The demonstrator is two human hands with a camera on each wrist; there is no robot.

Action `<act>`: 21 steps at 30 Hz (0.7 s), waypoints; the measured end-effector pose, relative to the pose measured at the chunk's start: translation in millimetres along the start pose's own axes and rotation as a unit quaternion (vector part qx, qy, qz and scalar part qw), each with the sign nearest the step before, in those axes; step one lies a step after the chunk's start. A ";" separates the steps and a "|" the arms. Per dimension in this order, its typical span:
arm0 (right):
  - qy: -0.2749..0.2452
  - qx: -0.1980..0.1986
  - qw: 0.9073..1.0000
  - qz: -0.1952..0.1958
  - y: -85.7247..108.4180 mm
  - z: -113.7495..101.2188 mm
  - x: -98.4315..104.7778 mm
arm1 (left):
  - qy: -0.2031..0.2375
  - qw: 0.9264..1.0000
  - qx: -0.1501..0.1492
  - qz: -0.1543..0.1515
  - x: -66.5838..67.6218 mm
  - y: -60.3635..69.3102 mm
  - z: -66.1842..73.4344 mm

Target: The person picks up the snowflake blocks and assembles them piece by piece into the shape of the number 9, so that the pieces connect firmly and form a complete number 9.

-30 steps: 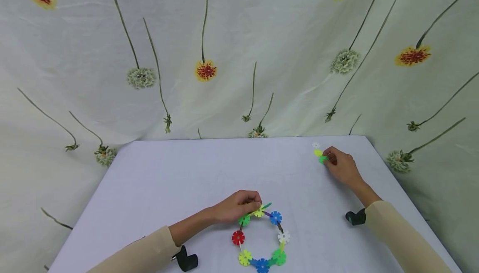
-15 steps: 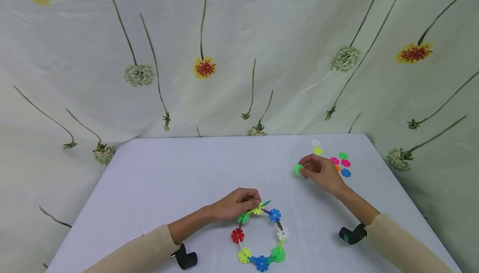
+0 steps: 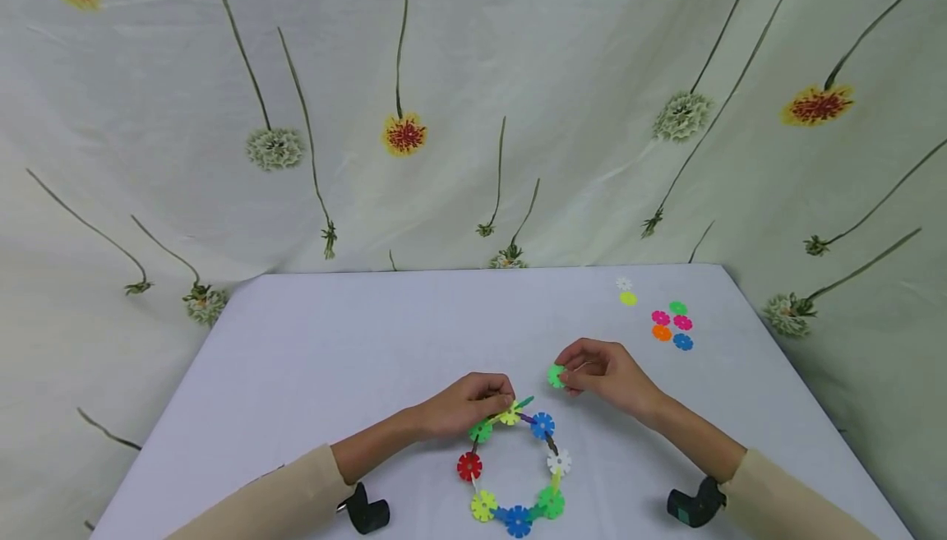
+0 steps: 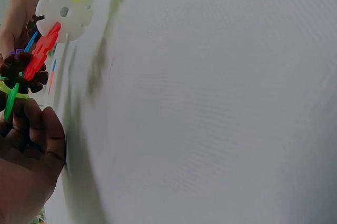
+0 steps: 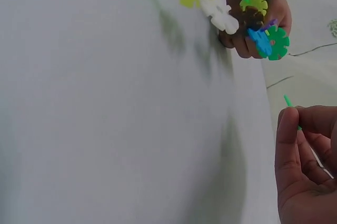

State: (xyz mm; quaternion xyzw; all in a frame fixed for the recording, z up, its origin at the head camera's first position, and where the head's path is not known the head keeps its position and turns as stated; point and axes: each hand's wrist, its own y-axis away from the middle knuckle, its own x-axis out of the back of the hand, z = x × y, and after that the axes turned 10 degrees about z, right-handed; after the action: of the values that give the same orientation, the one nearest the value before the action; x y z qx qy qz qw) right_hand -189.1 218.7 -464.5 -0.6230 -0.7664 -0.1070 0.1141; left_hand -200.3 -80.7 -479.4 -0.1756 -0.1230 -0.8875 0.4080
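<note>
My left hand (image 3: pixel 468 406) pinches the top of a ring of notched plastic discs linked edge to edge. Its fingers are at a yellow disc (image 3: pixel 510 414), with a teal-green disc (image 3: pixel 526 402) sticking out beside it. The ring also includes a red disc (image 3: pixel 469 466), a white disc (image 3: pixel 559 463) and a blue disc (image 3: pixel 519 522). Shadows in the wrist views show it raised off the table. Up and right of the ring, my right hand (image 3: pixel 608 377) pinches a single green disc (image 3: pixel 556 376) between thumb and forefinger. That disc appears edge-on in the right wrist view, apart from the ring.
Several loose discs lie at the table's back right, among them an orange disc (image 3: pixel 662 333) and a blue disc (image 3: pixel 683 342). A yellow disc (image 3: pixel 628 298) and a white disc (image 3: pixel 625 283) lie farther back. A flower-printed cloth (image 3: pixel 444 211) hangs behind the white table (image 3: pixel 355 343).
My right hand has brought the green disc from the back right toward the ring, uncovering the loose discs. The left hand and the ring have hardly moved.
</note>
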 end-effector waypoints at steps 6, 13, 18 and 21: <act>-0.008 0.014 0.999 -0.044 2.5 -6.7 -7.4 | 0.002 1.000 -0.002 -0.001 0.2 0.3 -1.5; -0.014 0.018 0.998 -0.063 2.8 -10.3 -14.0 | 0.004 1.000 -0.003 -0.001 0.5 -0.7 -1.2; -0.020 0.015 0.998 -0.066 2.9 -8.6 -17.1 | 0.007 1.000 -0.004 -0.001 0.5 -0.4 -2.1; -0.023 0.017 0.997 -0.065 3.2 -6.8 -18.1 | 0.007 1.000 -0.003 0.000 0.8 -0.3 -2.4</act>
State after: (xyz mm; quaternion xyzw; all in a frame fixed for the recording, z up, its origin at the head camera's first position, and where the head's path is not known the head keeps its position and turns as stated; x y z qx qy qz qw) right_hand -182.2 200.4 -463.5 -0.5722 -0.8094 -0.0867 0.0994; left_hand -201.5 -81.9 -481.4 -0.1708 -0.1179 -0.8890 0.4081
